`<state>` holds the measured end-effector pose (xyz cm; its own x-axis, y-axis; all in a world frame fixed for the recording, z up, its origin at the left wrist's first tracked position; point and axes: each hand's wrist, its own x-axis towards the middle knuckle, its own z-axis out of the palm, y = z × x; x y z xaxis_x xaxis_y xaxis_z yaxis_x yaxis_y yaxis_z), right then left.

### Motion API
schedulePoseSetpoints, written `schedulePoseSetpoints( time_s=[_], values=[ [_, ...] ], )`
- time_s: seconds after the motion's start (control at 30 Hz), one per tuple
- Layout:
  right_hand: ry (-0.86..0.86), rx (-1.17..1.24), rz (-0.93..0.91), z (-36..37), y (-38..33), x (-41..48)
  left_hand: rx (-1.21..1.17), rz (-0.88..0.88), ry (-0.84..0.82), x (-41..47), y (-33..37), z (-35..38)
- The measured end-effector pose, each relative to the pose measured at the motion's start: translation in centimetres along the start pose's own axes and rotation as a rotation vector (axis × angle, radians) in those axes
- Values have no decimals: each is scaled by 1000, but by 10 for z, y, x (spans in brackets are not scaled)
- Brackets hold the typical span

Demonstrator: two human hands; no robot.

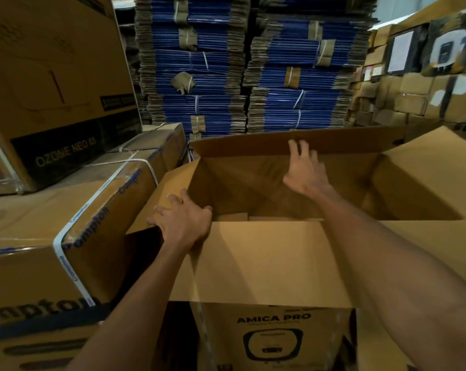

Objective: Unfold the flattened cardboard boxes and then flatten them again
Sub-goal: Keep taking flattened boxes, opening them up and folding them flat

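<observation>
Nearest is the box's (pixel 266 330) front wall, printed "AMICA PRO", with its near flap (pixel 266 263) folded out and hanging toward the person. The box stands opened up directly in front, top open and all four flaps turned outward; loose cardboard pieces lie at its bottom. The left hand (pixel 182 223) rests on the left flap (pixel 172 183), fingers spread wide across the cardboard, with the thumb at the inner edge by the box's corner. It presses rather than pinches, and nothing is held in it. Farther in, the right hand (pixel 304 170) reaches across the opening with fingers straight and slightly apart, the fingertips up at the far flap (pixel 239 145); whether they touch it I cannot tell. The right flap (pixel 427 178) slopes out to the side. Just left of the box sits a strapped carton (pixel 39 236) with blue lettering, and on it a larger carton (pixel 52 76) marked "OZONE NEO". Behind stand tall stacks of flattened blue cartons (pixel 199 76), tied in bundles, and at far right a wall of small brown cartons (pixel 414 97).
</observation>
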<state>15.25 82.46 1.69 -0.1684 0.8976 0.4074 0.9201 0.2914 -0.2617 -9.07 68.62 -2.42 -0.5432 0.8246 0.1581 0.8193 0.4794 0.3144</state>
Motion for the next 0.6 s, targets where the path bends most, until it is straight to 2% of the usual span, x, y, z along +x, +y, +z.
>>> schedulePoseSetpoints(
  time_s=[0.07,0.3,0.47,0.6],
  values=[
    [32,-66,-20,4,-4,19,-20,6,10,-2,0,2],
    [-67,-130,-4,33,-4,76,-54,6,35,3,-4,6],
    [-296,-178,11,55,4,97,-55,-8,28,12,1,9],
    [-378,-190,20,58,6,103,-51,-8,29,17,3,10]
  ],
)
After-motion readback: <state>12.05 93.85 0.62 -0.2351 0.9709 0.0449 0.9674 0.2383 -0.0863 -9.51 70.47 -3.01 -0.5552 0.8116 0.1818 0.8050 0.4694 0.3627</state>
